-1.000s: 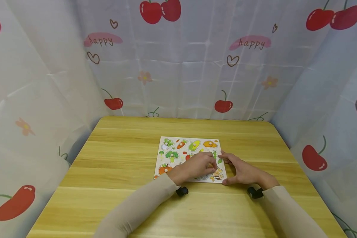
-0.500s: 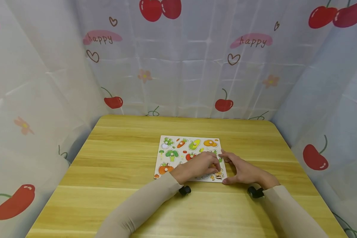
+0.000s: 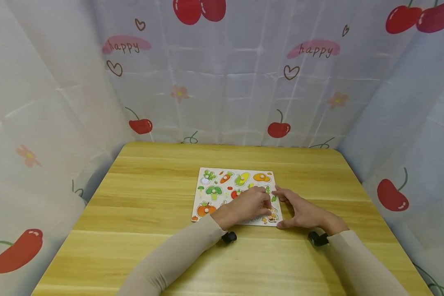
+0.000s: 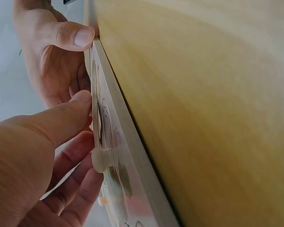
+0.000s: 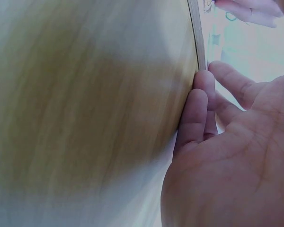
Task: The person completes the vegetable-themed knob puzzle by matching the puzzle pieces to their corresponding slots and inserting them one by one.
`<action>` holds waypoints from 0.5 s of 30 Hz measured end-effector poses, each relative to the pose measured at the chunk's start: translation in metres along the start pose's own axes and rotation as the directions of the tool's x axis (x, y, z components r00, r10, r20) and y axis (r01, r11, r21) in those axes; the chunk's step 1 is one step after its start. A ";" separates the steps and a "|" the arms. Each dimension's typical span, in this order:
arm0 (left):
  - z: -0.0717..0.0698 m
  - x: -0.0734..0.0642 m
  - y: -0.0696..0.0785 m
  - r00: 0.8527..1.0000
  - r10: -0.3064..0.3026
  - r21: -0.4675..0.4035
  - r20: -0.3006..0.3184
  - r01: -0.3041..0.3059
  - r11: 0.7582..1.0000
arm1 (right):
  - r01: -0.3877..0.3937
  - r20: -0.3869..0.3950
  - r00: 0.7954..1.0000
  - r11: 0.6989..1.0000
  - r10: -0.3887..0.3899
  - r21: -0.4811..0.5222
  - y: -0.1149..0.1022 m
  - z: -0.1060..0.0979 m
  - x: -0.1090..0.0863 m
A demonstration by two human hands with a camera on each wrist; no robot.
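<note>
A vegetable knob puzzle board (image 3: 222, 213) lies flat on the table. My left hand (image 3: 246, 205) reaches across its lower right part. Thumb and fingers pinch a yellow-brown puzzle piece (image 3: 272, 215) at the near right corner; in the left wrist view the edge of the piece (image 4: 96, 113) sits just above the board, under the thumb. A pale knob (image 4: 101, 161) shows beside the fingers. My right hand (image 3: 301, 211) holds the board's right side, thumb at the near corner and fingertips along the right edge (image 5: 197, 33). The left palm hides several pieces.
Pieces such as a broccoli (image 3: 214, 192), a carrot (image 3: 226, 177), a corn (image 3: 242, 179) and a pumpkin (image 3: 205, 209) sit in the board. The wooden table (image 3: 144, 197) extends around it. A cherry-print curtain (image 3: 222, 107) encloses the back and sides.
My left hand has shifted slightly at the near right corner, and the yellow-brown piece there now lies nearly flat on the board. My right hand has kept its place. The head view has tilted slightly.
</note>
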State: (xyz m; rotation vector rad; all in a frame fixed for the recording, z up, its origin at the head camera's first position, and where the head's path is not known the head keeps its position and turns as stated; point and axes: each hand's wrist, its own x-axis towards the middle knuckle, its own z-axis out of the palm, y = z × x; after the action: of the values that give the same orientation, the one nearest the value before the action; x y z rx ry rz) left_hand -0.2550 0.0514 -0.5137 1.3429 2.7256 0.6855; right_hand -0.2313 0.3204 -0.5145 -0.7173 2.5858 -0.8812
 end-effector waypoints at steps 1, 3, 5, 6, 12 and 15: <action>0.000 0.000 0.000 1.000 0.002 -0.003 -0.001 -0.002 1.000 | -0.002 0.001 1.000 1.000 0.002 0.002 0.000 0.000 0.000; 0.000 0.001 0.001 1.000 0.007 -0.004 0.001 -0.007 1.000 | -0.009 0.001 1.000 1.000 0.009 0.004 -0.001 -0.001 0.000; 0.000 0.001 0.002 1.000 0.011 -0.006 0.008 -0.011 1.000 | -0.001 0.000 1.000 1.000 0.001 0.001 -0.001 -0.001 -0.001; 0.000 0.001 0.003 1.000 0.010 -0.006 0.012 -0.010 1.000 | 0.002 -0.002 1.000 1.000 -0.002 0.001 -0.001 -0.001 -0.001; 0.002 0.002 0.004 1.000 0.010 0.000 0.020 -0.010 1.000 | 0.022 -0.008 1.000 1.000 -0.022 0.009 -0.001 -0.002 -0.002; 0.003 0.003 0.003 1.000 0.012 0.000 0.014 -0.012 1.000 | 0.025 -0.008 1.000 1.000 -0.025 0.012 -0.002 -0.002 -0.002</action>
State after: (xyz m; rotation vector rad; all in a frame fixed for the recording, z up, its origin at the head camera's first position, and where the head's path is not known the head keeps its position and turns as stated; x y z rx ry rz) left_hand -0.2538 0.0562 -0.5148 1.3606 2.7091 0.6737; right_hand -0.2298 0.3218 -0.5114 -0.7462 2.5814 -0.9089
